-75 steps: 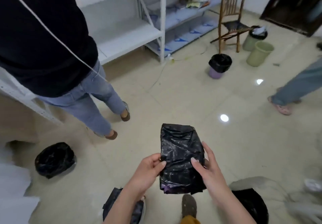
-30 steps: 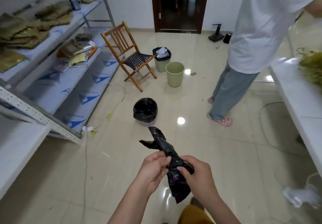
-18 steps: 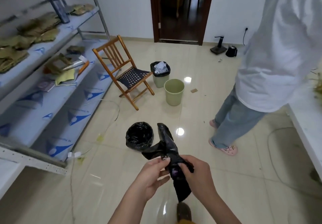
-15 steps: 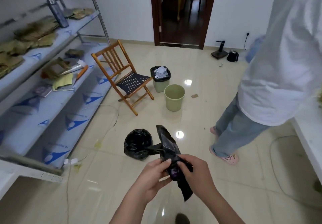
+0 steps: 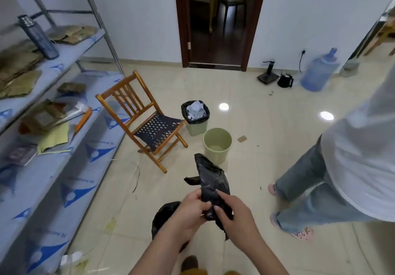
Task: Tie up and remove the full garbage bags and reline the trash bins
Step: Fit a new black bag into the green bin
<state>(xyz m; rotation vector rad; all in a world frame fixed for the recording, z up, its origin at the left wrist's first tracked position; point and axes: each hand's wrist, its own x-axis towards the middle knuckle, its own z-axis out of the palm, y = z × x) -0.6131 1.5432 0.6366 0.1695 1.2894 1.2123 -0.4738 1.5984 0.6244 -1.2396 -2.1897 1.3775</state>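
Right now, in the head view, we are holding a crumpled black liner bag (image 5: pixel 210 186) between both hands in front of us. Our left hand (image 5: pixel 188 212) is curling around its lower bunched part from the left, and our right hand (image 5: pixel 235 217) is pinching the same bunch from the right, thumb on top. So both grips are clenched on the bag, touching each other across it.

The bag's long axis is running away from us and slightly left, its free end pointing up toward the empty green bin (image 5: pixel 217 144). That bin is standing straight ahead on the floor, beyond the bag's tip, open mouth up and with no liner showing. We are judging it the bin to reline, and both hands are about equally near it, the right perhaps slightly more in line.

Just behind it, a second green bin (image 5: pixel 195 117) is sitting beside the wooden chair (image 5: pixel 145 120), lined in black and filled with crumpled paper; that bag is not yet tied. Below our left wrist a black-lined bin (image 5: pixel 164 217) is partly hidden.

A person in a white top (image 5: pixel 350 146) is standing to the right, well apart from the bins.

As for writing, the shelf (image 5: pixel 64 168) on the left is carrying blue triangular logos with small print, too blurred for us to read.
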